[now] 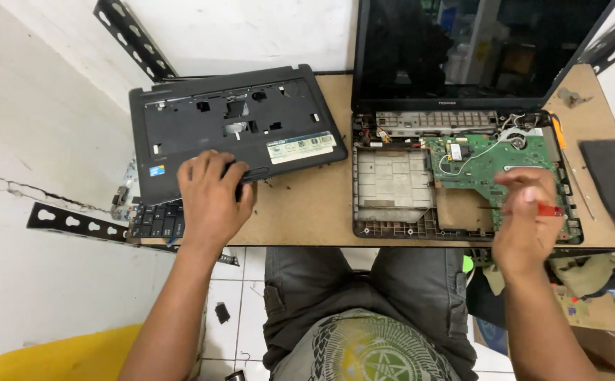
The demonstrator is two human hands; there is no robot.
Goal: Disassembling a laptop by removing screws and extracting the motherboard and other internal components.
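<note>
Two hands work at an opened laptop base point(399, 180) on the tabletop point(307, 204).

Left of the base lies the removed palm-rest cover point(237, 127), its long axis running left to right; the left hand point(212, 197) rests flat on its near edge, fingers point(208, 166) spread, gripping nothing. The right hand point(526, 219) hovers over the near right corner of the base, just in front of the green circuit board point(487, 159), fingers closed on a small red tool point(551, 209).
</note>
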